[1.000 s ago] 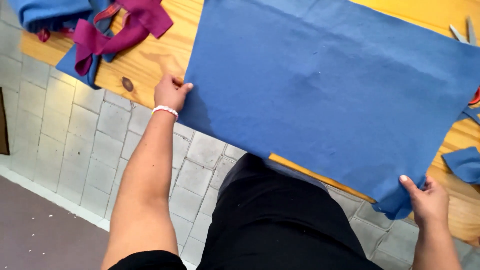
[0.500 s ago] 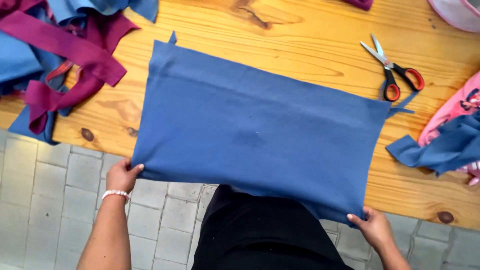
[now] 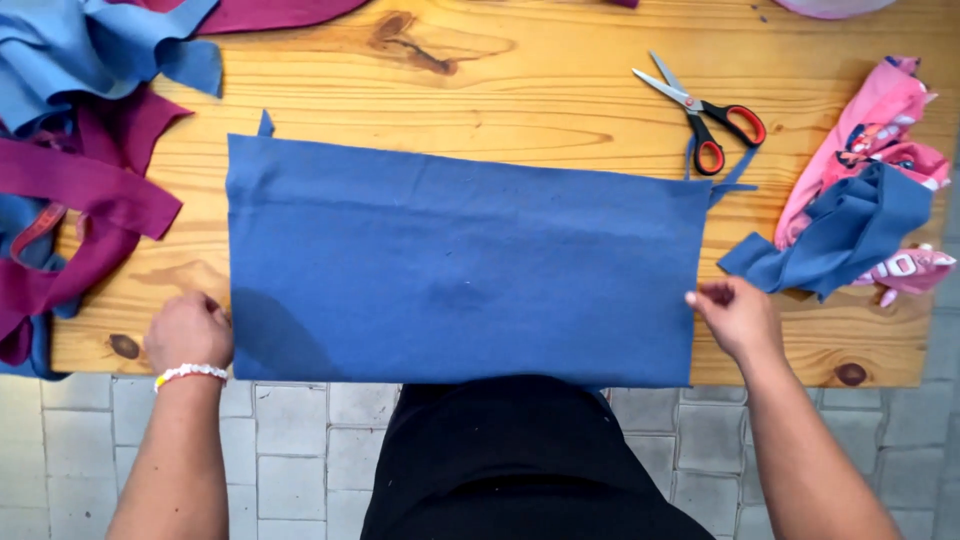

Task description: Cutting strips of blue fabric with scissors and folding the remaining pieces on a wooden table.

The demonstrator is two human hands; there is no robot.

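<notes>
A large rectangular blue cloth (image 3: 470, 265) lies flat on the wooden table (image 3: 520, 70), its near edge hanging just over the table's front. My left hand (image 3: 188, 333) pinches the cloth's left edge near the front corner; a white bead bracelet is on that wrist. My right hand (image 3: 738, 318) grips the right edge of the same cloth between thumb and fingers.
Scissors with red and black handles (image 3: 705, 112) lie at the back right. Blue and maroon fabric scraps (image 3: 75, 190) are piled at the left. A pink printed garment with a folded blue piece (image 3: 860, 225) sits at the right. Grey tiled floor lies below.
The view has swung and the cloth now lies squarer on the table. Both hands have moved up from its near corners to its side edges, spreading it flat.
</notes>
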